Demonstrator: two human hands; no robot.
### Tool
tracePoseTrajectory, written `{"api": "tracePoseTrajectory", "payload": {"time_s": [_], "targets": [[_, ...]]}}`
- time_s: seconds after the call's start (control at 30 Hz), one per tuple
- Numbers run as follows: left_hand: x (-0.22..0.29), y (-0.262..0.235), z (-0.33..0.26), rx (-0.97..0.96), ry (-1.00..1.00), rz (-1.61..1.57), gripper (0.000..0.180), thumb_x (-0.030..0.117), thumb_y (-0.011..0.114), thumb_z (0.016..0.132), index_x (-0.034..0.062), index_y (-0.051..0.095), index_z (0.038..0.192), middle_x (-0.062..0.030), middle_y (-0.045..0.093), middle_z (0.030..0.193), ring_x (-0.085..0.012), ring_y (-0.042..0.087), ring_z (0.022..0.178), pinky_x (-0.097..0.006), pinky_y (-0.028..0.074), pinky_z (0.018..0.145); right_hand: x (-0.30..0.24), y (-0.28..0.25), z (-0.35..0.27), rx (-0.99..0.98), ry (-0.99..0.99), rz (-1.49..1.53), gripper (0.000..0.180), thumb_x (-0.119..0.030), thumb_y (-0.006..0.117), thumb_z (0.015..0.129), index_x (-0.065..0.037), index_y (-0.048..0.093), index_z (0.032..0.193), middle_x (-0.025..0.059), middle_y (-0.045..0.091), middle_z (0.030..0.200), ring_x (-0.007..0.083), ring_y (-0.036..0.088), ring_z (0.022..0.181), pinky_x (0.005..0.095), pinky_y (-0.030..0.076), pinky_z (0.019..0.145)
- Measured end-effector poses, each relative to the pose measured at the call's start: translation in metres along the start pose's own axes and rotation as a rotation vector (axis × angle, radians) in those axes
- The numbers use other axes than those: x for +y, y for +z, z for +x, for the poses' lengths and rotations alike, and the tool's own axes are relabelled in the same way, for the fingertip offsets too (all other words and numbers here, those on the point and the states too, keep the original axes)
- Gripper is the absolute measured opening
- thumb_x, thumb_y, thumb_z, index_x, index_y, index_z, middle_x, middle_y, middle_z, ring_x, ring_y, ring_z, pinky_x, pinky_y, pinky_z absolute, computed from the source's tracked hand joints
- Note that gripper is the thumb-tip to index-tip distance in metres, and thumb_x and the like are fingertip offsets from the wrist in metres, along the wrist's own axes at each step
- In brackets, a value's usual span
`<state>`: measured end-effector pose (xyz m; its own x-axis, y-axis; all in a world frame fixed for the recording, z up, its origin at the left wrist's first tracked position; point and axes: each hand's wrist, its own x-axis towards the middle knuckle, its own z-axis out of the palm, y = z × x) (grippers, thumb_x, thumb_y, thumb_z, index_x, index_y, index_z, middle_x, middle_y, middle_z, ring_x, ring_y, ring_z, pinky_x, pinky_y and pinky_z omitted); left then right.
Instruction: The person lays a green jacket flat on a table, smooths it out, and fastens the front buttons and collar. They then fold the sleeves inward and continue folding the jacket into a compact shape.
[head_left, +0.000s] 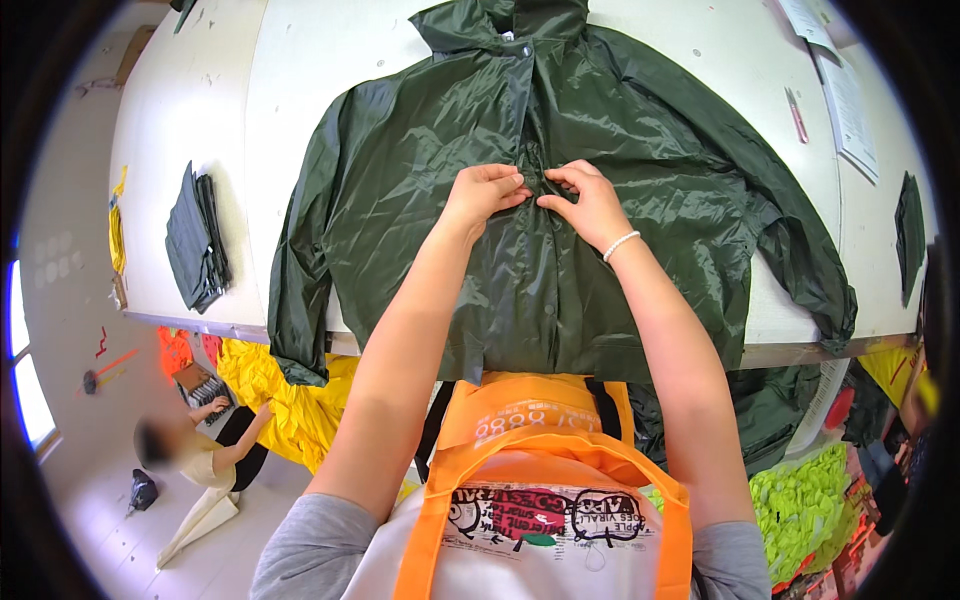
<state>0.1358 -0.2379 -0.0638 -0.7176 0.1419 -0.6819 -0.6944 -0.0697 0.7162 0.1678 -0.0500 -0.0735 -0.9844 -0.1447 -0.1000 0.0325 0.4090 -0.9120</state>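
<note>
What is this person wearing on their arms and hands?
Both forearms are bare, with short grey sleeves ending near the shoulders. The left hand wears nothing. The right hand is bare too, but a white beaded bracelet circles its wrist. No gloves or rings show.

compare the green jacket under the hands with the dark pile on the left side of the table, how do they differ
The green jacket lies spread open and flat with sleeves out, its hem and cuffs hanging over the table edge; the folded dark stack is compact and sits wholly on the table. The jacket is glossy dark green; the stack looks greyer. Left hand and right hand pinch the jacket's front closure; nothing touches the stack. Both appear to be thin, shiny fabric.
</note>
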Motion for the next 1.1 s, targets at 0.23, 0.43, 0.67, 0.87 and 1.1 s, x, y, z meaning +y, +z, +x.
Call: {"api": "tracePoseTrajectory", "payload": {"time_s": [0.23,0.43,0.67,0.87,1.1], "targets": [[-0.005,-0.003,0.001,0.005,0.017,-0.021,0.021,0.005,0.064,0.086,-0.005,0.058,0.103,-0.009,0.065,0.091,-0.0168,0.065,0.081,-0.027,0.056,0.075,-0.002,0.004,0.001,0.04,-0.059,-0.239,0.024,-0.01,0.073,0.073,-0.004,0.068,0.096,0.0088,0.061,0.095,0.026,0.058,0.091,0.035,0.049,0.08],[-0.001,0.009,-0.003,0.045,0.073,0.111,0.019,0.004,0.067,0.082,-0.0064,0.062,0.097,-0.01,0.067,0.086,-0.0155,0.066,0.074,-0.023,0.054,0.069,-0.008,0.017,0.006,0.184,0.069,-0.26,0.011,-0.006,0.069,0.071,-0.003,0.069,0.082,0.009,0.064,0.078,0.0275,0.062,0.075,0.0375,0.051,0.07],[0.006,0.024,-0.003,0.069,0.126,0.232,0.016,0.004,0.068,0.081,-0.0073,0.065,0.091,-0.01,0.068,0.081,-0.0139,0.066,0.07,-0.022,0.053,0.065,-0.005,0.01,0.006,0.164,0.23,0.143,0.009,-0.003,0.067,0.075,0.002,0.068,0.082,0.0132,0.066,0.08,0.0222,0.065,0.068,0.0305,0.051,0.064],[0.002,0.026,0.001,0.061,0.133,0.199,0.016,0.005,0.068,0.082,-0.0065,0.064,0.092,-0.0094,0.067,0.08,-0.0133,0.065,0.069,-0.022,0.053,0.065,0.0,0.012,0.008,0.175,0.152,0.122,0.011,-0.006,0.07,0.074,0.001,0.068,0.083,0.0121,0.065,0.08,0.0226,0.063,0.067,0.0313,0.05,0.063],[-0.004,0.029,-0.002,0.109,0.225,0.25,0.011,0.003,0.068,0.081,-0.0061,0.066,0.087,-0.0083,0.067,0.076,-0.0107,0.062,0.066,-0.022,0.05,0.062,-0.008,0.015,0.008,0.177,0.064,-0.113,0.027,-0.02,0.08,0.067,-0.001,0.065,0.078,0.0086,0.061,0.074,0.0232,0.058,0.064,0.0334,0.047,0.06]]}}
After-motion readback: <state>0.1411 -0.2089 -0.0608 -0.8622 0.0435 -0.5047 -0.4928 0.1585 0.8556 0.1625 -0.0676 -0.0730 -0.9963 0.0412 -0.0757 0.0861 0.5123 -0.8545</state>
